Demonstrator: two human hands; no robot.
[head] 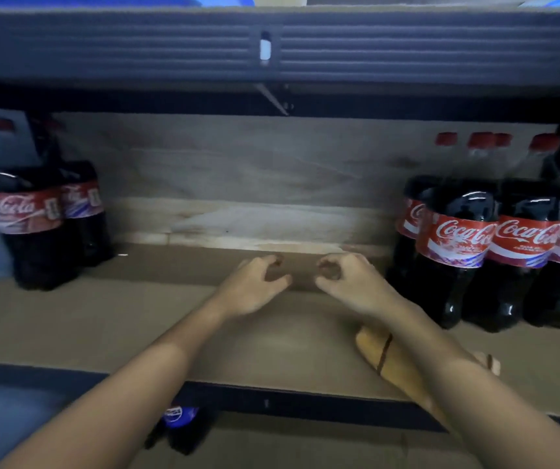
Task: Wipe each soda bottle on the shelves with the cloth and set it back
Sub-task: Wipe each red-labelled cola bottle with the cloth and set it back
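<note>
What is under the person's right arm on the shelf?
An orange cloth with a dark stripe lies on the shelf under the right forearm. The arm covers part of it, so its full shape stays hidden.

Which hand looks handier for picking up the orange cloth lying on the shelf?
The right hand, probably. The cloth lies directly under the right forearm. The left hand would have to cross over. Both hands hold nothing.
</note>
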